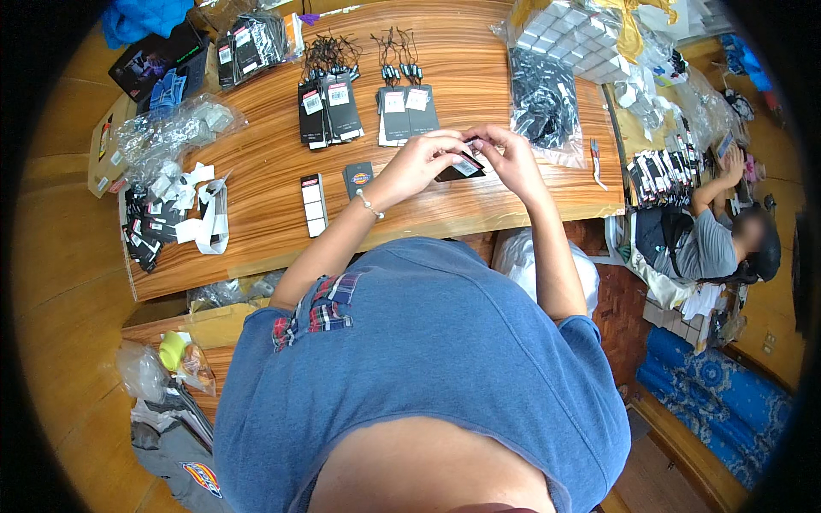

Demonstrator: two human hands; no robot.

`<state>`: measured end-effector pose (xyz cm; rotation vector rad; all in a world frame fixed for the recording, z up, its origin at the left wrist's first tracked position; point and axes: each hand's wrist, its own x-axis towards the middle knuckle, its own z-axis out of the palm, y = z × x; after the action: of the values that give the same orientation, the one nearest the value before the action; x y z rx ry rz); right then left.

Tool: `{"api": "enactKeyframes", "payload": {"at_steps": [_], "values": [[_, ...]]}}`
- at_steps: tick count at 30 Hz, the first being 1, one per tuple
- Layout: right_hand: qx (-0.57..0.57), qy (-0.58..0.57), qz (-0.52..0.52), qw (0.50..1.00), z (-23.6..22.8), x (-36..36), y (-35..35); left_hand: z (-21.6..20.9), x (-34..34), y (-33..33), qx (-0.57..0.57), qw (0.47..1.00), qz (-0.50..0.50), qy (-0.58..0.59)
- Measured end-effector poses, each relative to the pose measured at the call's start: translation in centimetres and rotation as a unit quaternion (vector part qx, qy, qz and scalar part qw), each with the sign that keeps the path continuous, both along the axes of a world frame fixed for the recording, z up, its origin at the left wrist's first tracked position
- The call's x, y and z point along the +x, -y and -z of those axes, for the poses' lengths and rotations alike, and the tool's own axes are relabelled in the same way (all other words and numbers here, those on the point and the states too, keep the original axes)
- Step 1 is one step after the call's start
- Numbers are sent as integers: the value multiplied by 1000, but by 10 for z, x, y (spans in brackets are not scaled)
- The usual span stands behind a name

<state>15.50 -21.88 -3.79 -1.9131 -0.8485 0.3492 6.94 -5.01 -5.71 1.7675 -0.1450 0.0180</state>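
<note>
Both hands meet over the near part of the wooden table. A black hang tag (467,168) with a white label is between them. My left hand (425,162) pinches its left side, thumb and finger closed on it. My right hand (510,161) grips its upper right edge, with fingertips partly hiding the tag. Below the left wrist lies a grey tag (359,177) with a coloured emblem. To its left is a black-topped strip of white stickers (315,208). Beyond the hands lie grey tags (407,128) with black cords and a pile of black labelled tags (330,120).
A clear bag of black cords (545,107) lies right of my hands, near red-handled snips (596,161). Small boxes (569,36) are stacked behind. Torn white backing paper (205,231) and plastic bags (184,128) cover the left side. A co-worker (714,239) handles things at right.
</note>
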Motion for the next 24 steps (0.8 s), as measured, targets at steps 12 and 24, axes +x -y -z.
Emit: {"api": "enactKeyframes", "payload": {"at_steps": [12,24], "values": [[345,-473,-54,809,1,17,17,4,-8,-21,-24,999,-9,-45],[317,-295,113,894,-14,7,-1,-5,-23,-21,-118,988,-52,-79]]}}
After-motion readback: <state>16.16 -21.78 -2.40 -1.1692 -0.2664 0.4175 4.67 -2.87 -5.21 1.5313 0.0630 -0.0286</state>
